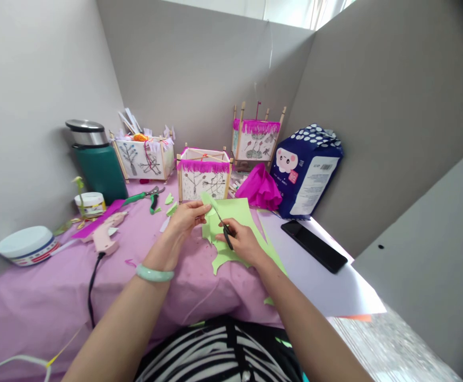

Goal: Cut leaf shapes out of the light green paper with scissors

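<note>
My left hand [191, 216], with a pale green bangle on its wrist, pinches a small piece of light green paper [208, 199]. Black-handled scissors [227, 233] are in my right hand [241, 241], their blades pointing up and left against that piece. Beneath both hands lies a larger sheet of green paper [237, 208] with a ragged, cut-out edge. Several green scraps [171, 208] lie left of my left hand. Just behind the hands stands a small box lantern [204, 183] with a magenta fringe and drawn branches.
Along the left are a pink glue gun [103, 236], green-handled pruners [147, 196], a white bowl [28, 246] and a green tumbler [98, 164]. Two more decorated boxes, magenta crepe paper [259, 188] and a blue package [306, 175] stand behind. A phone [314, 245] rests on white paper [295, 281] at right.
</note>
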`<state>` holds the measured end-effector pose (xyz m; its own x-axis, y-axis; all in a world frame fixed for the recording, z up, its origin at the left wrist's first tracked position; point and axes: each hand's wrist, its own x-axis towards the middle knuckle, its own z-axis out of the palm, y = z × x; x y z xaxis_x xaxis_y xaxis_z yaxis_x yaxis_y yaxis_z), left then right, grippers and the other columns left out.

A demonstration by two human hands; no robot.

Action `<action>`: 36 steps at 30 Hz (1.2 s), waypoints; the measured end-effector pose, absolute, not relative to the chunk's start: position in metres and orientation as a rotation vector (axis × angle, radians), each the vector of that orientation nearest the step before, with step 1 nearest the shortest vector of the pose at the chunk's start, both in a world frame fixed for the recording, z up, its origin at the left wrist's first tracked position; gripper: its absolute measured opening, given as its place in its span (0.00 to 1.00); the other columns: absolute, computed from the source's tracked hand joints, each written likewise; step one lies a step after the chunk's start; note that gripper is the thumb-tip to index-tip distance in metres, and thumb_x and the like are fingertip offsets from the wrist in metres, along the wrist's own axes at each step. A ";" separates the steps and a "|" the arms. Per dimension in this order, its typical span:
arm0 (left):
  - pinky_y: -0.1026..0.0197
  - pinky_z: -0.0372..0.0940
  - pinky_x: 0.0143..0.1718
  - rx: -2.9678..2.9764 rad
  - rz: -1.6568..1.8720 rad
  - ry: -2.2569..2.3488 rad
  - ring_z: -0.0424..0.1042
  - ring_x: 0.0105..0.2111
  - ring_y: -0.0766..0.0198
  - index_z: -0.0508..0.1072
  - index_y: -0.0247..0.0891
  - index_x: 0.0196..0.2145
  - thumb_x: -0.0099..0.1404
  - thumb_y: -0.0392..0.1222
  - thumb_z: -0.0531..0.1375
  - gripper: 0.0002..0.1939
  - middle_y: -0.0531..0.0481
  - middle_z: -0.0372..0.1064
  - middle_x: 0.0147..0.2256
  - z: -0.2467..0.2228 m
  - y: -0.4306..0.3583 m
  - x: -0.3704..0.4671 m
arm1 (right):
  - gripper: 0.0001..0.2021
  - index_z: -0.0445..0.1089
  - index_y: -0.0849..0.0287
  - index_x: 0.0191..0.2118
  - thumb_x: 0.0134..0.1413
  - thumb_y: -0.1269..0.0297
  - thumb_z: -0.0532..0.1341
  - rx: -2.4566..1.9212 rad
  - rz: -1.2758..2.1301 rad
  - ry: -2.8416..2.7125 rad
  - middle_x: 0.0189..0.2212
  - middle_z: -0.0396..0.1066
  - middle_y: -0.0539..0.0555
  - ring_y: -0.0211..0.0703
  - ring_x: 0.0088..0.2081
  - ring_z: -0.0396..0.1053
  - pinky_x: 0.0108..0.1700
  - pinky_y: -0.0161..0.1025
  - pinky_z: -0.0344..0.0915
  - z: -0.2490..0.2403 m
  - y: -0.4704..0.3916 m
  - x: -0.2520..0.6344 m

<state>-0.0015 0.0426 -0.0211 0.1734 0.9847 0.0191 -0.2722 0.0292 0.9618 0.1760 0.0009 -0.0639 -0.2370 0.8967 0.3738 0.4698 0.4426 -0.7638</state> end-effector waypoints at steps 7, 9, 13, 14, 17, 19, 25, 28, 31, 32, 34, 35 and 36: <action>0.67 0.59 0.24 0.994 1.250 0.835 0.62 0.20 0.74 0.68 0.35 0.21 0.40 0.40 0.72 0.16 0.58 0.61 0.19 -0.019 0.042 0.005 | 0.16 0.67 0.55 0.41 0.50 0.51 0.61 -1.139 0.768 -1.799 0.20 0.57 0.43 0.35 0.22 0.54 0.25 0.32 0.51 -0.059 0.000 0.170; 0.67 0.60 0.24 0.980 1.280 0.829 0.62 0.20 0.74 0.68 0.35 0.22 0.39 0.40 0.72 0.17 0.58 0.62 0.20 -0.019 0.041 0.007 | 0.14 0.67 0.55 0.42 0.52 0.53 0.59 -1.129 0.766 -1.794 0.21 0.57 0.43 0.35 0.22 0.55 0.25 0.32 0.52 -0.057 0.000 0.169; 0.67 0.60 0.24 0.969 1.306 0.809 0.62 0.20 0.74 0.66 0.35 0.21 0.41 0.40 0.72 0.17 0.58 0.61 0.20 -0.021 0.039 0.011 | 0.12 0.66 0.55 0.41 0.52 0.55 0.59 -1.116 0.732 -1.771 0.20 0.57 0.43 0.35 0.23 0.55 0.26 0.32 0.51 -0.058 -0.001 0.165; 0.67 0.60 0.24 0.965 1.314 0.804 0.61 0.20 0.74 0.66 0.35 0.21 0.41 0.40 0.71 0.17 0.58 0.61 0.20 -0.021 0.039 0.013 | 0.12 0.66 0.55 0.40 0.52 0.55 0.59 -1.114 0.722 -1.765 0.21 0.57 0.43 0.35 0.23 0.55 0.26 0.32 0.51 -0.059 -0.001 0.165; 0.67 0.60 0.24 0.935 1.347 0.797 0.62 0.20 0.74 0.66 0.35 0.22 0.42 0.40 0.71 0.17 0.58 0.61 0.20 -0.022 0.036 0.017 | 0.12 0.66 0.55 0.41 0.53 0.56 0.59 -1.118 0.691 -1.753 0.21 0.57 0.43 0.36 0.23 0.56 0.26 0.32 0.51 -0.061 -0.001 0.164; 0.68 0.60 0.23 0.883 1.376 0.792 0.63 0.19 0.74 0.66 0.34 0.22 0.41 0.38 0.71 0.17 0.58 0.62 0.20 -0.022 0.035 0.020 | 0.11 0.65 0.55 0.41 0.53 0.56 0.58 -1.132 0.658 -1.756 0.21 0.58 0.44 0.36 0.23 0.56 0.26 0.32 0.51 -0.062 -0.001 0.164; 0.67 0.62 0.23 0.765 1.430 0.756 0.62 0.18 0.73 0.64 0.36 0.22 0.39 0.36 0.72 0.18 0.60 0.60 0.17 -0.023 0.031 0.029 | 0.13 0.66 0.55 0.40 0.53 0.54 0.59 -1.167 0.555 -1.769 0.22 0.60 0.45 0.37 0.24 0.58 0.28 0.33 0.53 -0.060 -0.003 0.164; 0.67 0.63 0.23 0.725 1.413 0.753 0.63 0.19 0.73 0.65 0.36 0.23 0.41 0.37 0.71 0.17 0.58 0.61 0.19 -0.025 0.030 0.032 | 0.13 0.67 0.55 0.41 0.54 0.54 0.58 -1.179 0.504 -1.770 0.24 0.64 0.46 0.38 0.25 0.60 0.29 0.33 0.54 -0.060 -0.003 0.163; 0.67 0.63 0.23 0.658 1.361 0.743 0.65 0.20 0.71 0.66 0.36 0.26 0.44 0.37 0.70 0.16 0.57 0.63 0.20 -0.026 0.029 0.034 | 0.13 0.67 0.56 0.42 0.54 0.56 0.58 -1.189 0.465 -1.782 0.24 0.66 0.47 0.38 0.25 0.61 0.29 0.33 0.54 -0.061 -0.003 0.162; 0.67 0.62 0.22 0.630 1.335 0.733 0.65 0.20 0.71 0.66 0.36 0.26 0.44 0.37 0.70 0.15 0.56 0.64 0.20 -0.026 0.028 0.036 | 0.12 0.67 0.56 0.42 0.55 0.56 0.58 -1.190 0.456 -1.788 0.24 0.66 0.47 0.38 0.25 0.62 0.29 0.33 0.54 -0.061 -0.003 0.162; 0.67 0.60 0.20 0.587 1.283 0.709 0.65 0.20 0.70 0.66 0.36 0.27 0.45 0.36 0.69 0.14 0.55 0.64 0.21 -0.024 0.026 0.038 | 0.11 0.67 0.56 0.42 0.55 0.58 0.57 -1.189 0.437 -1.796 0.24 0.66 0.46 0.38 0.25 0.62 0.29 0.33 0.54 -0.062 -0.003 0.162; 0.68 0.59 0.20 0.573 1.262 0.698 0.65 0.20 0.70 0.66 0.36 0.26 0.46 0.36 0.68 0.13 0.55 0.65 0.21 -0.023 0.024 0.039 | 0.10 0.67 0.56 0.42 0.55 0.58 0.57 -1.189 0.427 -1.799 0.24 0.66 0.46 0.38 0.25 0.63 0.29 0.33 0.54 -0.062 -0.003 0.162; 0.68 0.58 0.19 0.562 1.249 0.689 0.65 0.20 0.70 0.66 0.36 0.26 0.46 0.36 0.68 0.13 0.55 0.65 0.21 -0.021 0.022 0.040 | 0.10 0.67 0.55 0.42 0.55 0.59 0.57 -1.190 0.415 -1.800 0.24 0.67 0.46 0.38 0.25 0.63 0.29 0.33 0.54 -0.062 -0.003 0.162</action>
